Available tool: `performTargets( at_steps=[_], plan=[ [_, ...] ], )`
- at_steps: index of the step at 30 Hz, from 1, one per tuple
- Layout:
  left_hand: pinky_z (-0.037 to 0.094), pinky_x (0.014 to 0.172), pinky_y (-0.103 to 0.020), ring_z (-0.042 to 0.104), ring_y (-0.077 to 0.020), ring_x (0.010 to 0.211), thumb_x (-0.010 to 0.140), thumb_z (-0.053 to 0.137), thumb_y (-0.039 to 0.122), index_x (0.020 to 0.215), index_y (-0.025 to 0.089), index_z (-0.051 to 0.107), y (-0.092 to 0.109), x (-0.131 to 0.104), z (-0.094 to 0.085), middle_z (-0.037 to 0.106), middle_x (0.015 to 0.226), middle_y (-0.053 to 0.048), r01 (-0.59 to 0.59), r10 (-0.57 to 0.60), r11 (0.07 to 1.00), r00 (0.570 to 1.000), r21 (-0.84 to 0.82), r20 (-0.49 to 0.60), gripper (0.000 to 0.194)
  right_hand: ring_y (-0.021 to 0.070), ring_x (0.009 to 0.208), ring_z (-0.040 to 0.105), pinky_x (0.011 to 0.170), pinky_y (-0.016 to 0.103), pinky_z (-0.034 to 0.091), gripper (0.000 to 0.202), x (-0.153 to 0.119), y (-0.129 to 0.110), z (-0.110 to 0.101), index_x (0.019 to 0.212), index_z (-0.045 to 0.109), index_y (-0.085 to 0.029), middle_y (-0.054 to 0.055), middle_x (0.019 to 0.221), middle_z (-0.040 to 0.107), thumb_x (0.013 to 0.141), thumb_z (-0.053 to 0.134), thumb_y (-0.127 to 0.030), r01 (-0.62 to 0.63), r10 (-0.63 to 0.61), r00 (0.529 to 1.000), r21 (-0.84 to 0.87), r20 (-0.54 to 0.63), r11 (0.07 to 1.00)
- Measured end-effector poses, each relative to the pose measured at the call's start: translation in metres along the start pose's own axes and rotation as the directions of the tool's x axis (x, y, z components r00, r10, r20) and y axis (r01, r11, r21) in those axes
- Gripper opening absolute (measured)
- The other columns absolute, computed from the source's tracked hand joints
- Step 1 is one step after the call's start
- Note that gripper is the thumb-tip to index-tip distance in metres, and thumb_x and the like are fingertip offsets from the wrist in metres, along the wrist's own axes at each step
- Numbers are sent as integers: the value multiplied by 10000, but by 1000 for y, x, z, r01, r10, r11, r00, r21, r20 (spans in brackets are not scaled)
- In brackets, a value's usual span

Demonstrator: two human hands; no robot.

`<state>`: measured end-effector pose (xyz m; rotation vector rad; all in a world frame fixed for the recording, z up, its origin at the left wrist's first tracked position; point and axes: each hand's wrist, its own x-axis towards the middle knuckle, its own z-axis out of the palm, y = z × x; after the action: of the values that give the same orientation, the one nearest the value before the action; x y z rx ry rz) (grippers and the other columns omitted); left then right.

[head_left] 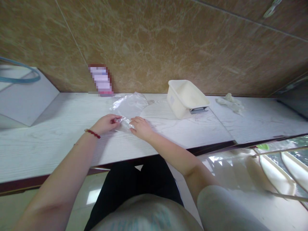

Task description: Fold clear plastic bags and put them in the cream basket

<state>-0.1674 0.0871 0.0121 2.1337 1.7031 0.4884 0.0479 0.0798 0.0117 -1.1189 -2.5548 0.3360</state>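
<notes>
Handling clear plastic bag (132,104): lay flat and crinkled on the pale wood-grain counter (60,138), left of the cream tub; was covered in part along its near side; blurred into glare, making its outline hard to follow.
Left hand (108,123): pinched the bag's near side from the left, thumb and fingers drawn close together.
Right hand (141,128): touched the crinkled plastic from the right, thumb a little apart from the fingers; could not tell whether gripped or only pressed.
Red bracelet (92,133): circled the left wrist, its underside hidden.
Pixelated object (102,80): stood behind the bag against the brown marbled wall (144,48); could not be read.
Cream tub (175,104): stood right of the bag, grey handle (198,110) at its near right.
Crumpled white item (231,103): lay farther right; could have been cloth or plastic.
White box (29,96) and blue loop (19,80): were cut off at the left edge.
Rack (286,196): ran out of view, lower right.
Shirt lettering (141,221): appeared upside down, cropped, unreadable.
</notes>
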Motion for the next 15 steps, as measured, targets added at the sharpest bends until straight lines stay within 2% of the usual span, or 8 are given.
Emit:
performTargets(
  at_steps=[6,12,15],
  plan=[
    [371,902,-336,489,-208,1029,746,386,430,1099,154,537,1,4,6,558,1093,-99,-172,176,984,980,53,-93,473,209,1151,356,949,371,304,377,-5,1,4,1137,503,-193,63,1238,468,791,511,-342,-12,12,1000,4,6,1000],
    [323,946,-363,488,-199,1047,790,332,389,1086,146,544,4,15,11,578,1099,-94,-271,275,960,960,72,-58,437,167,1016,455,918,303,315,314,-1,4,5,1095,533,-180,66,1054,565,806,487,-293,-21,23,998,29,-65,999],
    [343,920,-357,522,-198,980,803,303,398,1038,142,584,3,17,10,617,1025,-92,-260,263,964,963,54,-50,447,148,931,494,891,288,323,246,2,6,6,1042,556,-191,51,967,594,826,445,-227,-65,68,996,38,-61,997]
  ],
)
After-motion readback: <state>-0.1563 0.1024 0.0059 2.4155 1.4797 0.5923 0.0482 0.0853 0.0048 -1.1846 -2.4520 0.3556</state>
